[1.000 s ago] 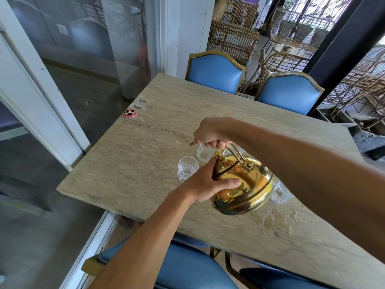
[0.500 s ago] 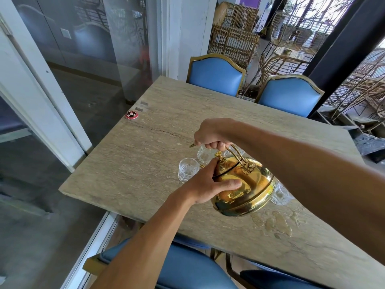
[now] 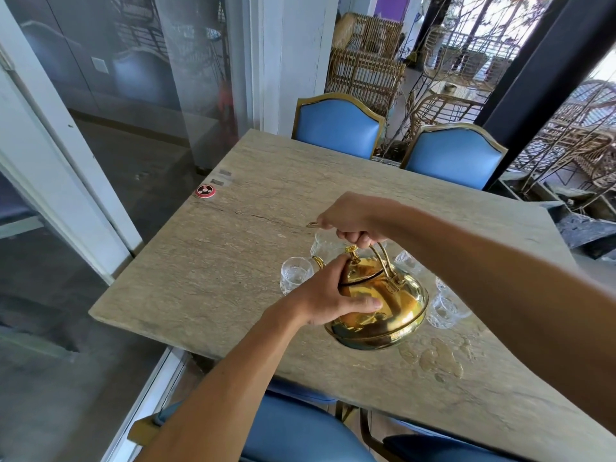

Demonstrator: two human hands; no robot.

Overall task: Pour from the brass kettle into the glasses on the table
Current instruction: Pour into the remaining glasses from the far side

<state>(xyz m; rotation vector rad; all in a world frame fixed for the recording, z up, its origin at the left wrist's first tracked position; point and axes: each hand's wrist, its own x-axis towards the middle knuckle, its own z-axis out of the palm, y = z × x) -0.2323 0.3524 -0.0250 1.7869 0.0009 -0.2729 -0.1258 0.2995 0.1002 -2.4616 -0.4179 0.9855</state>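
Observation:
The brass kettle hangs tilted above the stone table, its spout end towards the left over the glasses. My right hand grips the kettle's wire handle from above. My left hand lies flat against the kettle's lid and side, steadying it. A clear glass stands just left of the spout. A second glass sits behind the kettle, partly hidden by my right hand. Other glasses stand to the kettle's right, one further back.
A puddle of spilled water lies on the table right of the kettle. A small red round button sits near the left edge. Blue chairs stand at the far side and the near side. Glass doors are on the left.
The kettle and both hands have hardly moved; the view has shifted slightly. The kettle stays tilted over the glasses.

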